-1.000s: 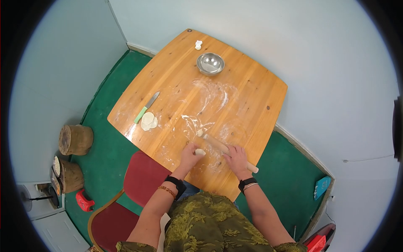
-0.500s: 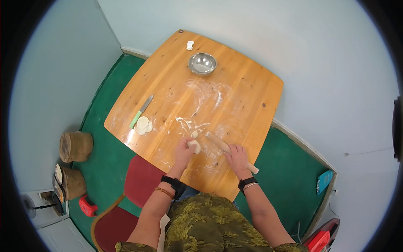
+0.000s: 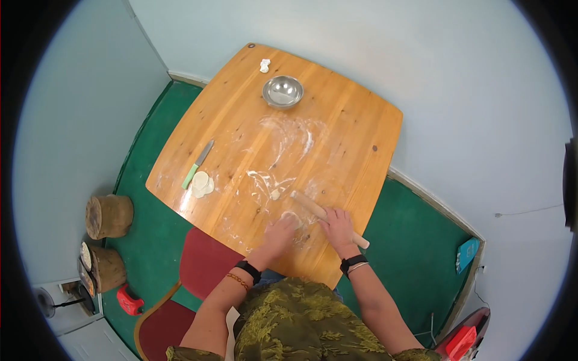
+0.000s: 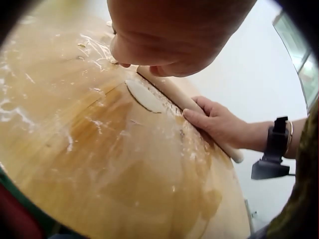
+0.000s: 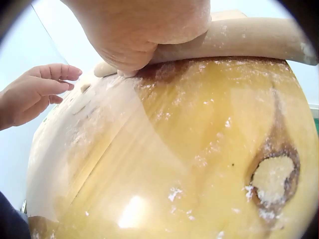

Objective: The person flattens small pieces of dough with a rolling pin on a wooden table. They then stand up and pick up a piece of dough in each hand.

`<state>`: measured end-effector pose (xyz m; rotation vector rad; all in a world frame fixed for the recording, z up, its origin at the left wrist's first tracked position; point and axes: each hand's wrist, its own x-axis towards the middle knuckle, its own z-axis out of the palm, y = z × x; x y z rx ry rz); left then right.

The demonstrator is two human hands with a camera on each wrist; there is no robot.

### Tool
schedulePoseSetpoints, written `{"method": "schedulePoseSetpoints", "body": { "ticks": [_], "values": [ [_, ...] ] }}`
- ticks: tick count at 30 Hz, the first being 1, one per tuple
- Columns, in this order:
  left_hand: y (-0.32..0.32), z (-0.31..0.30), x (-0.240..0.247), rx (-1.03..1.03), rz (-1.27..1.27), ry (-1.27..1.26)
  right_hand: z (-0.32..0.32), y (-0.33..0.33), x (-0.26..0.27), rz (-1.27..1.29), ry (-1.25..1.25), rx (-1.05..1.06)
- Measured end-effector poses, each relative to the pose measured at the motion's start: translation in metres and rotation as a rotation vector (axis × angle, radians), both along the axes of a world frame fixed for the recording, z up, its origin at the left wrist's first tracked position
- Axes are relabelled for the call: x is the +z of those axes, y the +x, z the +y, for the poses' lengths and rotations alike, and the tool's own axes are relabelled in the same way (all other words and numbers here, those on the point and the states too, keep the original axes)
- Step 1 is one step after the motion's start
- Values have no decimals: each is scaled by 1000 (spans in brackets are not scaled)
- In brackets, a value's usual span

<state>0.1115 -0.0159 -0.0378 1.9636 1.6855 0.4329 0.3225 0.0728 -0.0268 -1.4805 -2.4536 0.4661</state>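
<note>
A thin flat round of dough (image 4: 144, 96) lies on the floured table, just beyond the fingers of my left hand (image 3: 279, 236). In the right wrist view, that left hand (image 5: 40, 94) has loosely extended fingers and nothing between them. My right hand (image 3: 339, 230) grips a wooden rolling pin (image 3: 310, 206) near its close end, thumb along its side in the left wrist view. The pin rests slantwise on the table, to the right of the dough round. A small lump of dough (image 3: 276, 194) sits beyond the pin's far tip.
Several flat dough rounds (image 3: 202, 185) are stacked at the table's left, beside a green-handled knife (image 3: 198, 165). A steel bowl (image 3: 282, 92) and a small white object (image 3: 265, 65) stand at the far side. Flour streaks the wooden table (image 3: 355, 132). A red chair (image 3: 208, 256) is at the left edge.
My left hand carried the dough round, moved slightly right and toward my body, and let it go on the table. My right hand has kept its grip on the rolling pin.
</note>
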Motion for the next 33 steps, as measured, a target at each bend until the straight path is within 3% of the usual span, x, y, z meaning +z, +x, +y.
{"method": "schedulePoseSetpoints", "body": {
  "ticks": [3,9,12,15,18,21,24,30,33],
  "values": [
    [1,-8,2,-100,98,45,0,2,-8,-10,77,16],
    [29,-2,22,132,115,94,1,1,-7,-25,66,2],
    [18,-10,11,274,-116,111,-4,5,-7,8,78,26],
    [-3,-14,10,341,-39,157,-13,9,-7,7,41,90],
    [-16,-5,26,244,-60,204,-26,8,-3,-9,45,147],
    [-16,5,27,-28,172,159,-32,4,2,-78,113,118],
    [-11,30,24,-53,358,158,-15,-3,13,-194,138,43],
    [2,70,30,46,235,87,14,-10,-7,-154,67,-188],
    [-4,50,35,0,210,49,-5,-2,-10,-156,143,-48]
  ]
}}
